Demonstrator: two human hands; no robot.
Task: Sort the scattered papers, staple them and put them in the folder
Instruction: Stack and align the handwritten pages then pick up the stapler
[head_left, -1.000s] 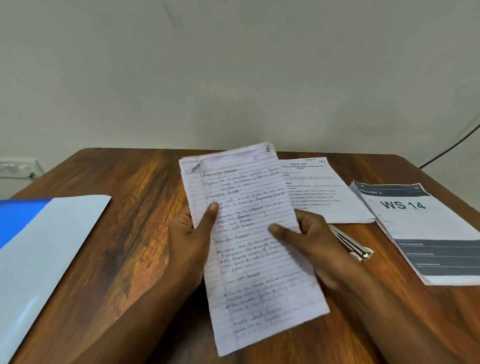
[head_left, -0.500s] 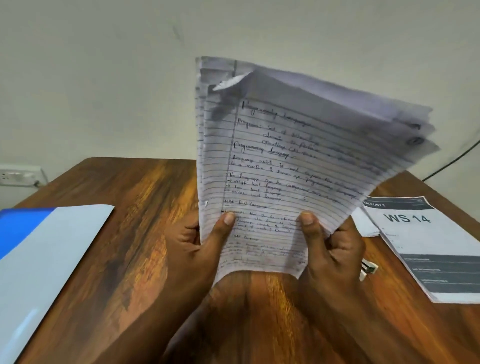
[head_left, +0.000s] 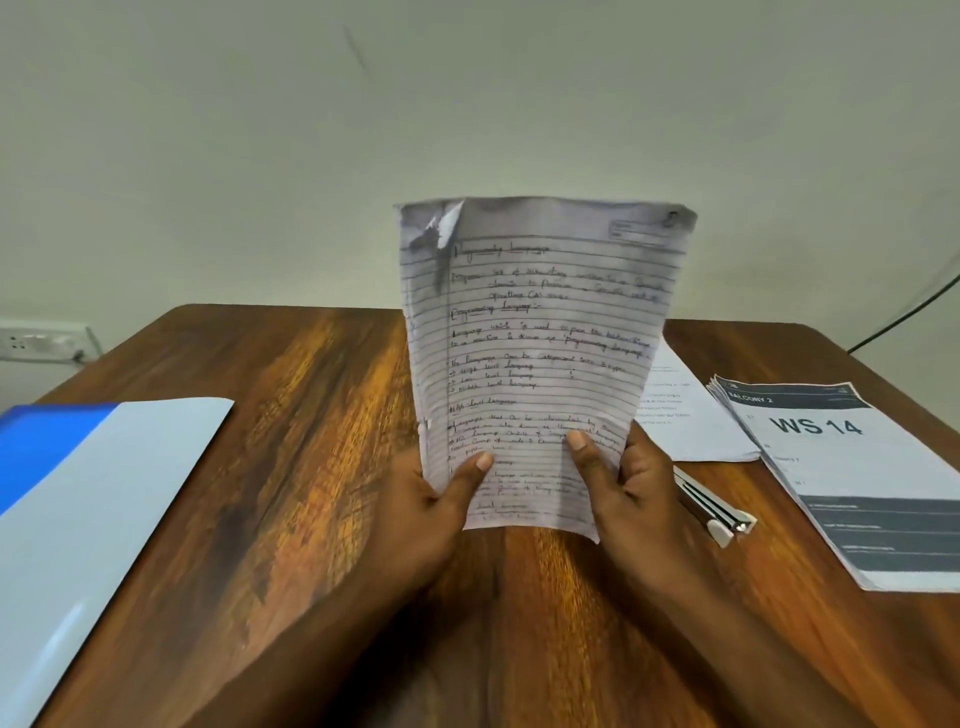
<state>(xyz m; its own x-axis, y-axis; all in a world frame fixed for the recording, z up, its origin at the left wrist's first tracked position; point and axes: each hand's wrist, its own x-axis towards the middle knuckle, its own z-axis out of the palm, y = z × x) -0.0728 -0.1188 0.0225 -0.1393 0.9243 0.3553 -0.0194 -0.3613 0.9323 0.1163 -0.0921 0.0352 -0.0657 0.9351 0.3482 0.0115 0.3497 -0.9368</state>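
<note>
A stack of lined handwritten papers (head_left: 540, 332) stands upright above the middle of the wooden table (head_left: 322, 467), its top left corner creased. My left hand (head_left: 431, 509) grips its lower left edge, thumb on the front. My right hand (head_left: 628, 488) grips the lower right edge the same way. A metal stapler (head_left: 714, 506) lies flat just right of my right hand. The folder (head_left: 93, 493), blue and pale grey, lies at the table's left edge.
A printed sheet (head_left: 685, 415) lies behind my right hand. A stack of papers marked "WS 14" (head_left: 852, 478) lies at the right edge. A wall socket (head_left: 31, 340) is at the far left and a dark cable (head_left: 904, 317) hangs at the far right.
The handwritten papers went from lying tilted over the table to upright, fanned out, and are now squared into one neat stack held lower in both hands.
</note>
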